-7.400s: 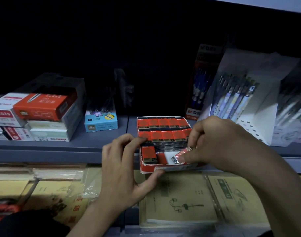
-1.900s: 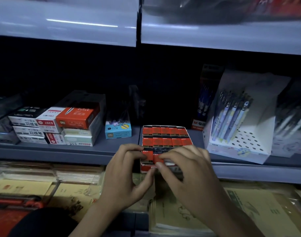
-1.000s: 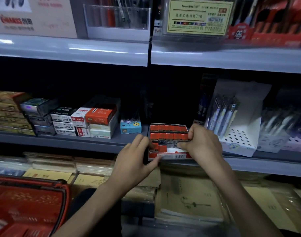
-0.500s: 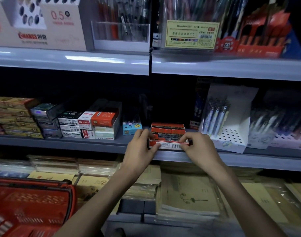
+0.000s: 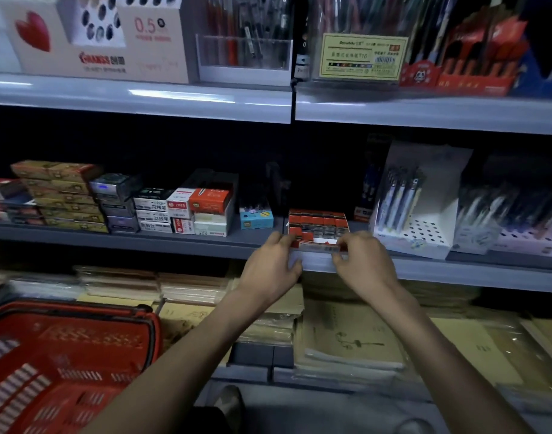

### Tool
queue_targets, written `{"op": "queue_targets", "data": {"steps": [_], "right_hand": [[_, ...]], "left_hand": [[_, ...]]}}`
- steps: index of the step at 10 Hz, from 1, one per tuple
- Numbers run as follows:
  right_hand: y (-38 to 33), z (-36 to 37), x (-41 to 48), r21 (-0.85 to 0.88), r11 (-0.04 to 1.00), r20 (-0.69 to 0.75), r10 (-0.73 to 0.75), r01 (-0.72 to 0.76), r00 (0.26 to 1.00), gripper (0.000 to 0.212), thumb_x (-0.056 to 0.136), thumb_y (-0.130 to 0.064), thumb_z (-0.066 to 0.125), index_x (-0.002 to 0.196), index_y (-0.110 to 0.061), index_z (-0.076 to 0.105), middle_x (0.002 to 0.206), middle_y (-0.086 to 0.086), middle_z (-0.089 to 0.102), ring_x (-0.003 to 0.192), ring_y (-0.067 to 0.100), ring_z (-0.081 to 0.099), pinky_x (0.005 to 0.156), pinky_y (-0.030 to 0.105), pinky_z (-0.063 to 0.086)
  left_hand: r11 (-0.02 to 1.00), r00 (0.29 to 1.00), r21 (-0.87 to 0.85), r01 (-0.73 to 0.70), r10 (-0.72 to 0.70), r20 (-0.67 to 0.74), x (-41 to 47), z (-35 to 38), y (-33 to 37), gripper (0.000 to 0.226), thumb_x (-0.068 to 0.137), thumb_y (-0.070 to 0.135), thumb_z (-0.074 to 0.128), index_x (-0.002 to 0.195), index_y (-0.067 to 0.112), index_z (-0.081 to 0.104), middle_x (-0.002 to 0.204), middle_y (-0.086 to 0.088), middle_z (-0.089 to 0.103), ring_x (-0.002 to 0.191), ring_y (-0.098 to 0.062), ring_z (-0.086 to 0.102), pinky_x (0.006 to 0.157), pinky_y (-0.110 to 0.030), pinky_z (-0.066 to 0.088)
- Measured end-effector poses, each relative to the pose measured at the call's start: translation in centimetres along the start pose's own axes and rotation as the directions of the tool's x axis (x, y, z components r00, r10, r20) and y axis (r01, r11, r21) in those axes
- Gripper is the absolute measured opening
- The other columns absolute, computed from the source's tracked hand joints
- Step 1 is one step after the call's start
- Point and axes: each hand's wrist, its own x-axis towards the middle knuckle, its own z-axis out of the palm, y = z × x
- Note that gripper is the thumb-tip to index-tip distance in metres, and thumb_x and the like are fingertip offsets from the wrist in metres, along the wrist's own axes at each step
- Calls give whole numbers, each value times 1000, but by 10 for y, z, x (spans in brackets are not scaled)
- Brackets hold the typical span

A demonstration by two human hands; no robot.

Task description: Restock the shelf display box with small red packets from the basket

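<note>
Down at the lower left sits the red basket, its mesh wall facing the camera; what lies inside it is too blurred to tell. Above it, the middle shelf carries a stack of yellowish boxes at its left end, then a pile of black, white and red cartons, then a small blue box standing alone.

Just right of the blue box, at the shelf's front edge, stands the display box, with rows of red packets filling its back and middle and a paler patch showing near the front. The left hand grips the box's left front corner, with its fingers curled against the side and the thumb lower down at the shelf lip. The right hand pinches the right front corner, its fingers on top of the low front wall and its thumb under it. Both forearms reach up from the bottom of the view.

Further right, close beside the display box, a white cardboard pen stand holds several pens upright. Below the shelf, flat tan notebooks in clear wrap lie in stacks. On the upper shelf stand more pen displays.
</note>
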Motion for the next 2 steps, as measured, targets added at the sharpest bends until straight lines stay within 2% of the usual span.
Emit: {"op": "queue_targets", "data": {"steps": [1,2], "right_hand": [[-10,-4,-13,-85,996,40,-7,11,999,38,96,-25,63,131,-10,62,123,15,60,111,34,59,87,40,55],[-17,-5,-29,-126,992,19,-23,25,1000,46,95,-25,62,138,-14,58,126,15,59,114,36,58,92,42,53]], "left_hand": [[996,999,78,-31,28,43,-19,-12,7,60,98,36,58,154,21,41,135,-3,52,116,-30,62,94,-41,52],[980,998,197,-41,33,47,-38,-22,8,63,97,39,59,155,25,38,139,-4,52,119,-33,59,98,-39,45]]}}
